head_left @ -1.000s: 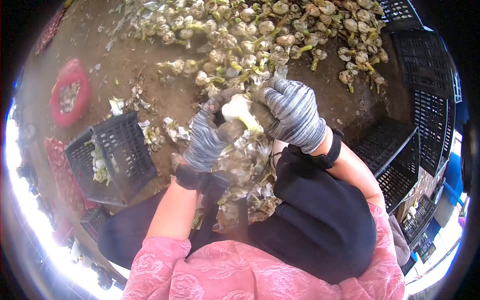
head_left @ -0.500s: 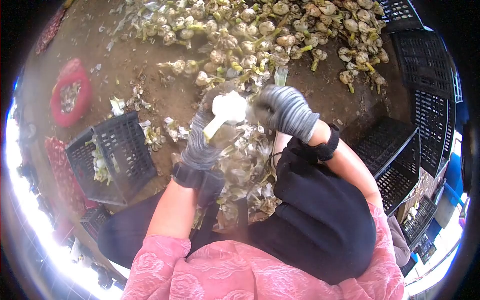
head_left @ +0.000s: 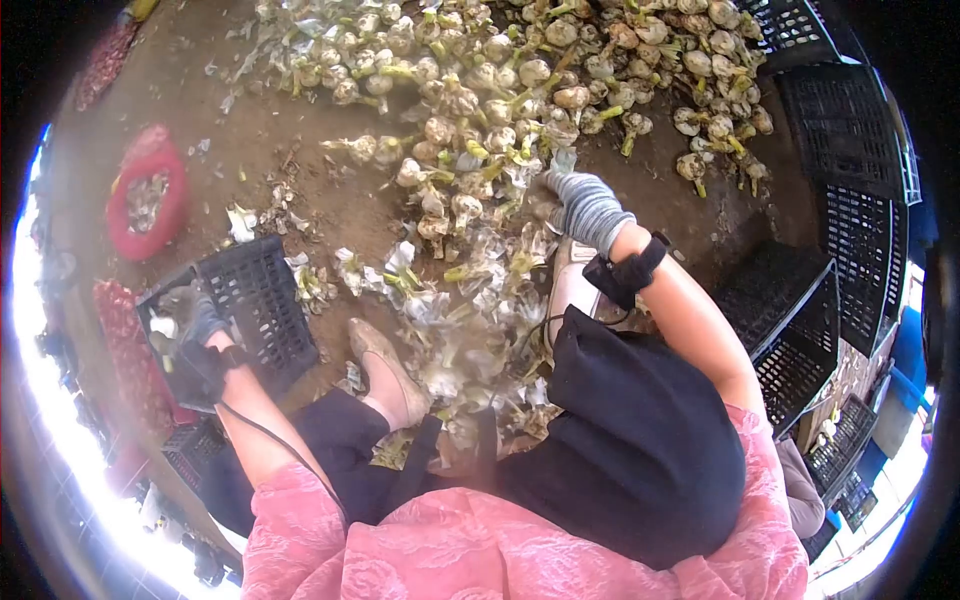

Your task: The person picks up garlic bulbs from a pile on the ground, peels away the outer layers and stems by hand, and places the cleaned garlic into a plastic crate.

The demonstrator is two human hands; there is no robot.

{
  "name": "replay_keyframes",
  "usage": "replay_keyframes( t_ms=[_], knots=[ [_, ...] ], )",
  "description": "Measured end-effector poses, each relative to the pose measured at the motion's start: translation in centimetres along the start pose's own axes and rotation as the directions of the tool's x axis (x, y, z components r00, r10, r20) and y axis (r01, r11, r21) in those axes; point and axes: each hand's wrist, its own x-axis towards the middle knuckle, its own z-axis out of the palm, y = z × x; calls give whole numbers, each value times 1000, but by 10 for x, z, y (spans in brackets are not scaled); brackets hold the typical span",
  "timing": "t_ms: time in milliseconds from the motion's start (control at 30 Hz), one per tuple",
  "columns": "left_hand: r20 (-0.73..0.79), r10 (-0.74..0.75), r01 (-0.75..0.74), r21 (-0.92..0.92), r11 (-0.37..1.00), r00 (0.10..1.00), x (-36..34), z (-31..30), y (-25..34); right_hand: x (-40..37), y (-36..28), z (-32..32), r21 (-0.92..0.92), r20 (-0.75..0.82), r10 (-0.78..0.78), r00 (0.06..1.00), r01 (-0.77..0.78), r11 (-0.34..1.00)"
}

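My left hand (head_left: 204, 326), in a grey glove, reaches down into a black plastic crate (head_left: 262, 290) on the left. A white garlic bulb (head_left: 164, 326) shows at its fingertips, inside the crate; the fingers are partly hidden and blurred. My right hand (head_left: 588, 208), in a striped grey glove, is at the near edge of a heap of unpeeled garlic (head_left: 480, 90), above my shoe (head_left: 572, 268). Its fingers curl down and away, and I cannot tell what is in them. Loose garlic skins (head_left: 455, 350) lie on the ground between my feet.
Black crates (head_left: 840, 125) stand along the right, with another crate (head_left: 775, 300) tipped by my right knee. A red net bag (head_left: 147, 195), rolled open, sits at the far left. Behind the left crate lies another red net bag (head_left: 122, 325). My left shoe (head_left: 395, 375) is beside the skins.
My left hand has gone from the middle, where it held a trimmed white garlic bulb, leftward into the crate. My right hand has moved slightly away from me, lower over the heap's near edge.
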Motion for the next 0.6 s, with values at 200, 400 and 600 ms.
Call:
replay_keyframes(
  t_ms=[200, 400, 600],
  knots=[
    [76, -547, 448, 487, 750, 834, -71, -33, -83, 49, -22, -7, -24, -72, -259, 963, 258, 966],
    [212, -841, 302, 866, 398, 498, -144, -79, -148, 106, -27, 20, -170, 202, -68, 977, 103, 980],
    [121, -817, 146, 959, 243, 564, -152, -79, -162, 69, -9, 5, -12, -238, -204, 950, 207, 978]
  ],
)
